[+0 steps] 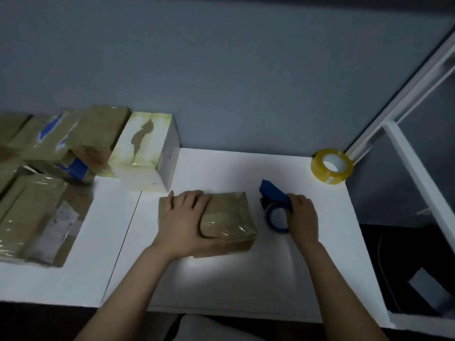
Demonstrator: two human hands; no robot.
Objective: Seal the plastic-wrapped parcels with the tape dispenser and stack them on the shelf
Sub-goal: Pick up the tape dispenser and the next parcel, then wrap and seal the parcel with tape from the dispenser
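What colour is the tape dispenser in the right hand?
Blue; the tape dispenser shows in the head view.

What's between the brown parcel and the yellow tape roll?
The blue tape dispenser, held by the right hand, sits between brown parcel and yellow roll, in the head view.

The left hand point(183, 223) hides half the parcel point(230, 216), the right hand point(304, 217) hides the handle of the tape dispenser point(274, 199), and the view's left edge cuts off the pile of parcels point(46, 143).
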